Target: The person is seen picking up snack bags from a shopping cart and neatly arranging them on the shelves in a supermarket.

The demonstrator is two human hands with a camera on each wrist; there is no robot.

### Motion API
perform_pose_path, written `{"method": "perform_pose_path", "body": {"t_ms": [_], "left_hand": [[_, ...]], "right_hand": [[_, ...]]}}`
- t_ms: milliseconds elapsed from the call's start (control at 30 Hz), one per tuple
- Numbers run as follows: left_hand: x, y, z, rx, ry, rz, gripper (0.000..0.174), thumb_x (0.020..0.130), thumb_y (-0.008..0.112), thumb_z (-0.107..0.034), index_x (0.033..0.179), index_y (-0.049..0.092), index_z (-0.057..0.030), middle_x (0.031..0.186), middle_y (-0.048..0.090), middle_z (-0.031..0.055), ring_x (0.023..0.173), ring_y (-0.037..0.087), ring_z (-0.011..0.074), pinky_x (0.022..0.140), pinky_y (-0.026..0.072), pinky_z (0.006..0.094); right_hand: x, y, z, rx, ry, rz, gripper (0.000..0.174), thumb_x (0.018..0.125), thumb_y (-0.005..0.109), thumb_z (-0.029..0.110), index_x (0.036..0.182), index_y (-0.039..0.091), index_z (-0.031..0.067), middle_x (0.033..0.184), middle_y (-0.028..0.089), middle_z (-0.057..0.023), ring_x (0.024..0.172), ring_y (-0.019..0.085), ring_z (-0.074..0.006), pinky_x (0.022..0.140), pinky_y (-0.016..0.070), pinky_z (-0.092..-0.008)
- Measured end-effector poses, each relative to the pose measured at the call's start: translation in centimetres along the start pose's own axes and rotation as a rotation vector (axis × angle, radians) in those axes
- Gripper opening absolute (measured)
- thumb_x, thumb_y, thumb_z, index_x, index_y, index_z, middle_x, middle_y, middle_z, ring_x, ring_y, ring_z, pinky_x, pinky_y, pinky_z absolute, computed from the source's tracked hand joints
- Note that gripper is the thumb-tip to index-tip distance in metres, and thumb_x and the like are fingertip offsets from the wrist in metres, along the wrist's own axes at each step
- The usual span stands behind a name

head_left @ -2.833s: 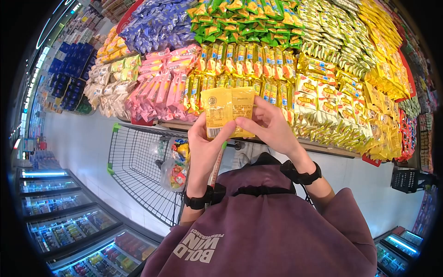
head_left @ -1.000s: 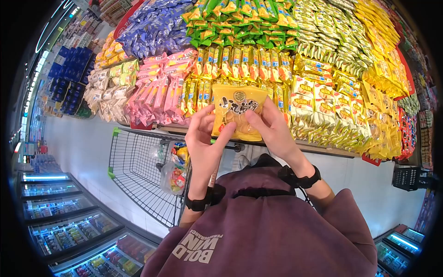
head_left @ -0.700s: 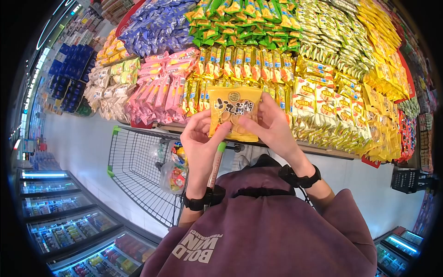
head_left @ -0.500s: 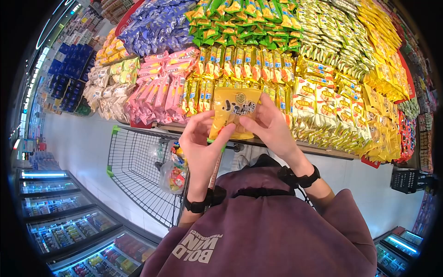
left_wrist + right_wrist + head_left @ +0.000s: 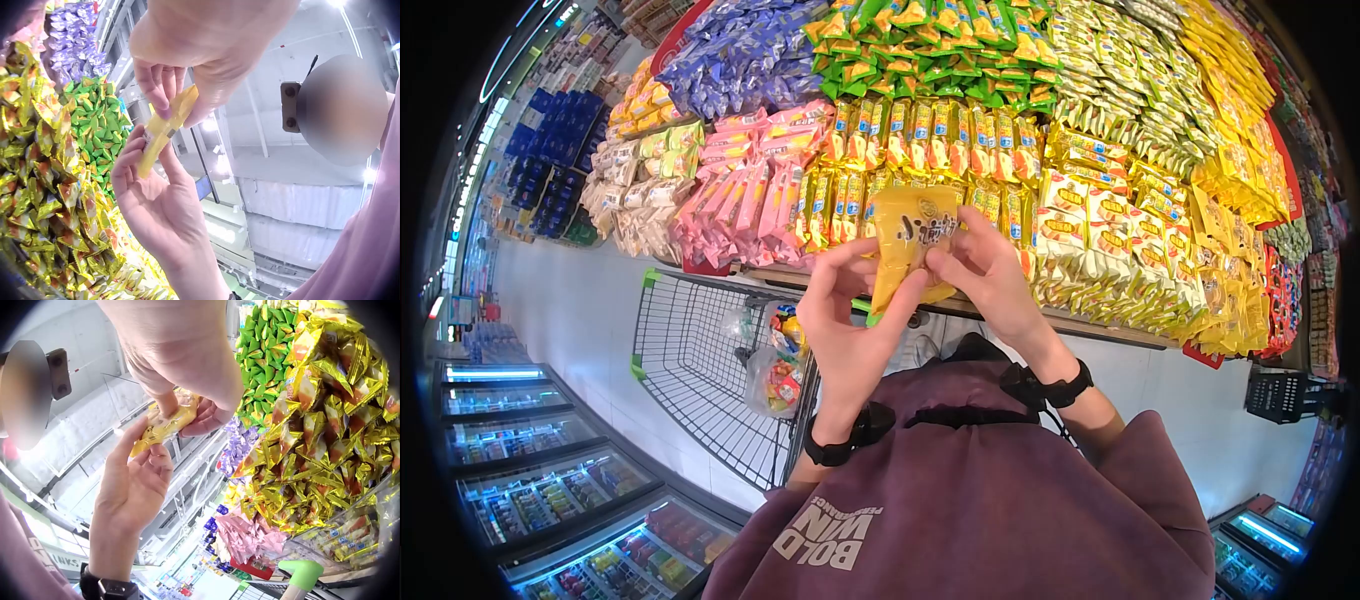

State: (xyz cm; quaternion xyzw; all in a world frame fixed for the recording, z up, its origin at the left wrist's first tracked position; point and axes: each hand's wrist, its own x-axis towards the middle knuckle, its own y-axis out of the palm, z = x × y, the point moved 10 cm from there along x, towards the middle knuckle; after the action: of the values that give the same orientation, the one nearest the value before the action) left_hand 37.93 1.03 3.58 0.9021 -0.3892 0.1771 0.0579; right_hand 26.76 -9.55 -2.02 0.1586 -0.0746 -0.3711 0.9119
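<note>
In the head view, both hands hold a small yellow snack packet [image 5: 915,235] with dark Chinese lettering in front of the display. My left hand [image 5: 850,315] pinches its lower left edge between thumb and fingers. Thumb and fingers of my right hand [image 5: 997,285] grip the right side. The packet is turned at an angle, its left edge swung toward me. In the left wrist view the packet [image 5: 164,134] appears nearly edge-on between the two hands. Through its clear part, seen in the right wrist view, round pale pieces show inside the packet [image 5: 169,425].
Heaped snack packs fill the display: pink packs [image 5: 750,195], gold packs [image 5: 940,135], green packs [image 5: 935,55] and white-and-yellow packs [image 5: 1105,215]. A wire shopping cart [image 5: 700,350] holding a bagged item [image 5: 775,380] stands at left. Freezers [image 5: 550,440] line the lower left; a black basket [image 5: 1280,395] is at right.
At first the packet's back with fine print faced me. It was turned over to its lettered front, and has since been twisted to an angle. Both hands still hold it.
</note>
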Motion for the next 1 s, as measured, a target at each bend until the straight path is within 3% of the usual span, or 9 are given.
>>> {"method": "perform_pose_path", "body": {"t_ms": [267,400,567,700,900,1000], "left_hand": [[-0.4,0.7,3.2,-0.298,-0.391,0.119,0.015,0.094,0.063,-0.005,0.108,0.062,0.0015,0.094,0.067,0.0008,0.083,0.060,0.0028,0.072,0.0475,0.0208],[-0.5,1.2,4.3,-0.415,-0.418,0.114,0.018,0.100,0.056,-0.015,0.107,0.063,0.0008,0.094,0.066,0.0000,0.083,0.058,0.0015,0.073,0.0463,0.0203],[-0.9,1.5,5.8,-0.566,-0.496,0.165,0.023,0.103,0.052,-0.022,0.105,0.062,-0.0012,0.092,0.065,-0.0011,0.083,0.056,0.0014,0.075,0.0451,0.0196],[-0.8,1.9,5.1,-0.569,-0.498,0.165,0.021,0.103,0.052,-0.021,0.103,0.061,-0.0023,0.093,0.065,-0.0008,0.085,0.057,0.0020,0.077,0.0456,0.0199],[-0.1,0.4,4.1,-0.409,-0.358,0.040,0.007,0.097,0.059,-0.007,0.101,0.061,-0.0020,0.092,0.068,0.0016,0.081,0.061,0.0033,0.072,0.0482,0.0197],[-0.1,0.3,3.2,-0.355,-0.295,0.031,0.008,0.093,0.064,-0.001,0.099,0.060,-0.0017,0.091,0.069,0.0028,0.078,0.062,0.0040,0.068,0.0490,0.0194]], "right_hand": [[0.0,0.3,2.2,-0.048,-0.080,0.010,0.052,0.086,0.074,0.005,0.128,0.045,-0.0042,0.109,0.066,-0.0111,0.098,0.065,-0.0138,0.082,0.0552,-0.0277],[-0.5,0.7,2.8,0.005,-0.133,-0.010,0.053,0.084,0.076,0.005,0.127,0.046,-0.0040,0.108,0.064,-0.0097,0.093,0.066,-0.0131,0.077,0.0553,-0.0266],[-1.5,2.1,4.7,-0.048,-0.182,0.099,0.054,0.085,0.075,0.005,0.130,0.046,-0.0015,0.106,0.061,-0.0077,0.088,0.064,-0.0097,0.072,0.0526,-0.0232],[-1.7,2.6,5.2,-0.102,-0.211,0.136,0.053,0.086,0.073,0.007,0.131,0.046,-0.0011,0.105,0.061,-0.0068,0.087,0.063,-0.0078,0.070,0.0511,-0.0214],[-1.3,0.2,3.1,-0.096,-0.154,-0.028,0.039,0.094,0.063,0.007,0.129,0.047,-0.0022,0.105,0.060,-0.0045,0.097,0.060,-0.0087,0.081,0.0492,-0.0241],[-1.2,-0.2,2.4,-0.116,-0.124,0.016,0.034,0.097,0.058,0.006,0.128,0.046,-0.0023,0.110,0.059,-0.0049,0.103,0.057,-0.0095,0.088,0.0476,-0.0253]]}}
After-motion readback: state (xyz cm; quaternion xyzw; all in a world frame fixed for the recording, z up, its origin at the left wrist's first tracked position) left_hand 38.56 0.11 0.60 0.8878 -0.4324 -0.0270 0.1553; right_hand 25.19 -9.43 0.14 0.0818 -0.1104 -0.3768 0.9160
